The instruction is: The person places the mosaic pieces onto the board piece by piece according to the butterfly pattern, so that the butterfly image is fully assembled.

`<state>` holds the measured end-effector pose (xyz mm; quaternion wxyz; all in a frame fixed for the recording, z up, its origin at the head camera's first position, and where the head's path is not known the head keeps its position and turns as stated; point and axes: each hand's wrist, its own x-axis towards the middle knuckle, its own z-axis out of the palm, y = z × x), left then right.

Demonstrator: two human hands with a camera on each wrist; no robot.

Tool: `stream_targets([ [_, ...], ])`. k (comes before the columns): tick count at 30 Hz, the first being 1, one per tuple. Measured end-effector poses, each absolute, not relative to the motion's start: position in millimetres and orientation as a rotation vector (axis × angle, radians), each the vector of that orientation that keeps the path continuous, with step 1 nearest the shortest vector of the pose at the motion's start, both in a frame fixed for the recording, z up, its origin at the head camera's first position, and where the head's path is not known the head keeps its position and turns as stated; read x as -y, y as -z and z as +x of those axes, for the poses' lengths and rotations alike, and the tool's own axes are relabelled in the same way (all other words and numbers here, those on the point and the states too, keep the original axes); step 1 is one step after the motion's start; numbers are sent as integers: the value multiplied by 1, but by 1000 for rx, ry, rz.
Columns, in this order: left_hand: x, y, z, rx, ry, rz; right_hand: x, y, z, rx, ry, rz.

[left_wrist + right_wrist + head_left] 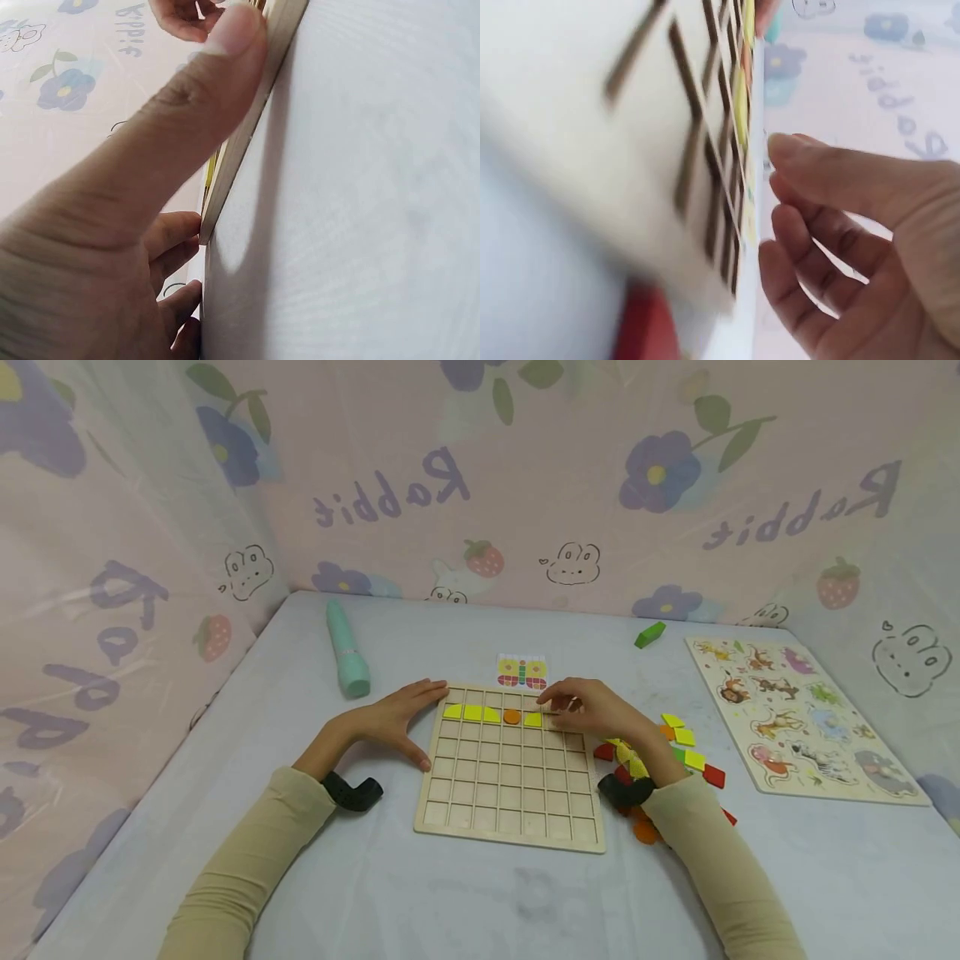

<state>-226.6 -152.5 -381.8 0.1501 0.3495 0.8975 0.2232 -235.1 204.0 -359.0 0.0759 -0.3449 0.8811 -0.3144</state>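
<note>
The wooden grid board (487, 774) lies flat, with yellow pieces (472, 713) and an orange disc (512, 717) in its second row from the far edge. At the board's far left corner rests my left hand (386, 718), fingers extended and thumb against the side edge; the left wrist view shows the thumb of that hand (142, 180) on the board's rim (236, 154). Over the far right part is my right hand (600, 708), beside a yellow piece (532, 720). In the right wrist view, this hand (862, 232) has loosely bent fingers with nothing visible between them.
A butterfly pattern card (522, 671) lies beyond the board. Loose coloured pieces (684, 737) are scattered under and beside the right forearm. An animal puzzle board (810, 718) is on the right, a green block (649, 635) behind, and a mint-coloured object (347, 652) at the back left.
</note>
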Motion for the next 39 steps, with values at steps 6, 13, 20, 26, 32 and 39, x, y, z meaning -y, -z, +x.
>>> stream_targets([
  [6, 153, 381, -227, -2574, -651, 989, -240, 356, -228, -2768, 897, -869],
  [13, 154, 382, -227, -2582, -657, 990, -268, 358, -220, -2800, 776, -720],
  [20, 154, 383, -228, -2582, -652, 988, -274, 358, -218, -2747, 741, -701],
  [26, 152, 383, -228, -2576, -653, 983, -274, 361, -218, -2796, 726, -743],
  [32, 152, 382, -228, -2575, -655, 989, -278, 366, -222, -2845, 690, -713],
  [39, 151, 382, -227, -2576, -635, 987, -270, 363, -220, -2880, 747, -667],
])
